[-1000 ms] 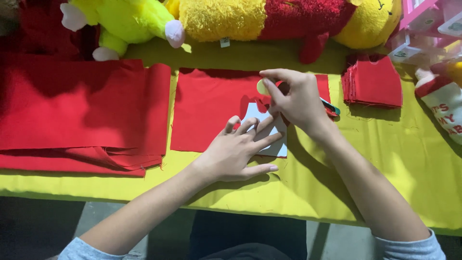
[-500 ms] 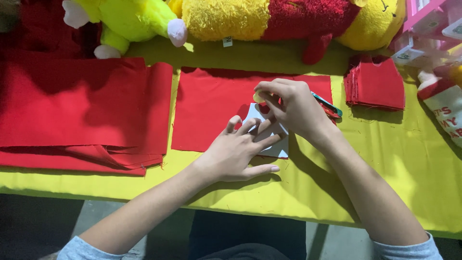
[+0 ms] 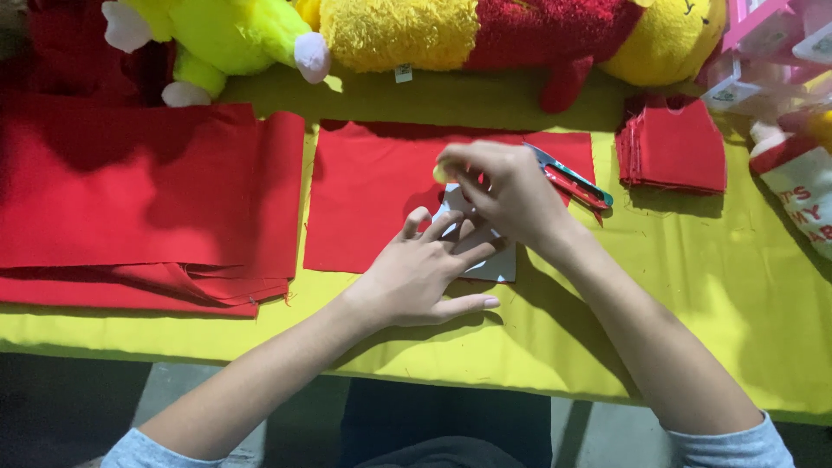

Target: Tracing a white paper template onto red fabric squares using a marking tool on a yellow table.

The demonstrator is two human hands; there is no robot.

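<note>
My left hand lies flat with spread fingers on a pale grey card template, pressing it onto a red fabric piece on the yellow table cover. My right hand is closed on a small yellow chalk piece, with its tip at the template's upper left edge. Both hands hide most of the template. Red and teal thread snips lie on the fabric just right of my right hand.
A large folded red cloth covers the left side. A stack of small red cut pieces sits at the right. Yellow, green and red plush toys line the far edge. Pink boxes and a red-and-white stocking are far right.
My right hand has slid a little to the left along the template's top edge with the chalk. My left hand has stayed pressed on the template.
</note>
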